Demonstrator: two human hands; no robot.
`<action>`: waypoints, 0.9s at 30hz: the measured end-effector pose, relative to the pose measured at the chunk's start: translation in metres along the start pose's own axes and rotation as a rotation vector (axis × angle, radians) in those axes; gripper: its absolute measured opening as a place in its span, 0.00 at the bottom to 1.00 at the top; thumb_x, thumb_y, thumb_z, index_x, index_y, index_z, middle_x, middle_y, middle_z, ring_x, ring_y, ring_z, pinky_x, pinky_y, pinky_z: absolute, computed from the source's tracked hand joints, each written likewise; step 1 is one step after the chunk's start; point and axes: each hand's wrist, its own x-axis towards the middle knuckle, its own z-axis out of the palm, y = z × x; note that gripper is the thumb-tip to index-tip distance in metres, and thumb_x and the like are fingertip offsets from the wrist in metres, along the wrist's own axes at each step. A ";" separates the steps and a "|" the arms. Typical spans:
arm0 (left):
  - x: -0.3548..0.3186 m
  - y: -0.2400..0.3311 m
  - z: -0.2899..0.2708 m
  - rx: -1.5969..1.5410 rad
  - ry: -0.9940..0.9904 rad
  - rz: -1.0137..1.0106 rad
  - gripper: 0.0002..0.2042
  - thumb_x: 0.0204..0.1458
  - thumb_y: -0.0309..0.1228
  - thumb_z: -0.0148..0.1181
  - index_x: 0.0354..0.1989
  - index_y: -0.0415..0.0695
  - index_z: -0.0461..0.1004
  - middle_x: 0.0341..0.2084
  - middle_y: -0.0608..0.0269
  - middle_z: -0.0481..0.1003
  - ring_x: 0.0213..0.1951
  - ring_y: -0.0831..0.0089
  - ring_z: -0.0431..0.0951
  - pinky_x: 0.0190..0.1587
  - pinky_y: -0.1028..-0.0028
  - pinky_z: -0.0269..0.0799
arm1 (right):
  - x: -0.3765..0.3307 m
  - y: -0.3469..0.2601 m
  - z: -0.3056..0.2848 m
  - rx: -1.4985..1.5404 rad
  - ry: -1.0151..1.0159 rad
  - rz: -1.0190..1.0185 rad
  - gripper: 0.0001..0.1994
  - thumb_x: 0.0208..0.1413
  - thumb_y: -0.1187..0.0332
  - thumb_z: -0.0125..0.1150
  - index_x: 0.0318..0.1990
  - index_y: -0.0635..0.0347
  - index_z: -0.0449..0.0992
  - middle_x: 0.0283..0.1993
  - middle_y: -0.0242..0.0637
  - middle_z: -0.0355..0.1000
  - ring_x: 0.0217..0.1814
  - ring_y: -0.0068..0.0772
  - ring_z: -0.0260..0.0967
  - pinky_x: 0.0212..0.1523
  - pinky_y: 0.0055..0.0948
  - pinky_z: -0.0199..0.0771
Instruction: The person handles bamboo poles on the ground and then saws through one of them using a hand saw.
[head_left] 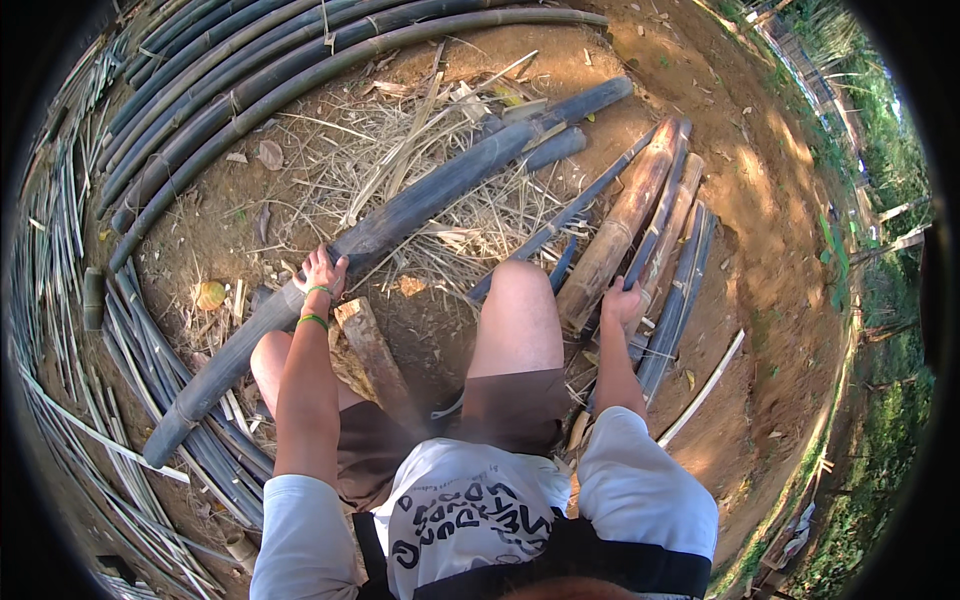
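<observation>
A long, thick grey-green bamboo pole [430,197] slants across in front of me, from the lower left up to the far right. My left hand [322,274] is closed over it near its middle, fingers curled on the top side. Beside my right knee, my right hand [622,304] is closed around the near end of a dark, narrow bamboo strip [658,218]. That strip lies between brown split bamboo pieces [625,222] and points away from me. A rough wooden block [372,350] stands under the pole, between my legs.
Long dark poles [300,75] are stacked at the far left. Thin strips [62,250] lie along the left edge, and a bundle of slats [185,395] is under the pole's near end. Shavings [400,165] litter the ground. Greenery [890,440] borders the right side.
</observation>
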 end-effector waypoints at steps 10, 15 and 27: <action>0.010 -0.011 0.002 0.016 -0.035 0.043 0.39 0.54 0.60 0.49 0.72 0.54 0.50 0.69 0.58 0.56 0.70 0.55 0.54 0.67 0.36 0.40 | -0.029 -0.015 0.010 -0.097 0.203 -0.422 0.27 0.53 0.62 0.65 0.58 0.68 0.69 0.59 0.58 0.60 0.62 0.59 0.60 0.60 0.45 0.64; 0.014 -0.012 0.003 0.013 -0.036 0.046 0.39 0.54 0.59 0.49 0.71 0.54 0.51 0.69 0.58 0.56 0.70 0.55 0.54 0.67 0.36 0.39 | -0.036 -0.051 0.040 0.094 -0.509 -0.652 0.18 0.54 0.61 0.62 0.45 0.68 0.77 0.47 0.53 0.74 0.51 0.56 0.71 0.53 0.46 0.71; 0.014 -0.014 0.006 -0.010 -0.022 0.041 0.40 0.53 0.60 0.50 0.71 0.54 0.52 0.69 0.60 0.56 0.70 0.57 0.53 0.67 0.36 0.37 | -0.085 -0.038 0.021 -0.482 -1.221 -0.523 0.17 0.57 0.64 0.58 0.48 0.68 0.73 0.39 0.48 0.78 0.34 0.44 0.78 0.37 0.39 0.77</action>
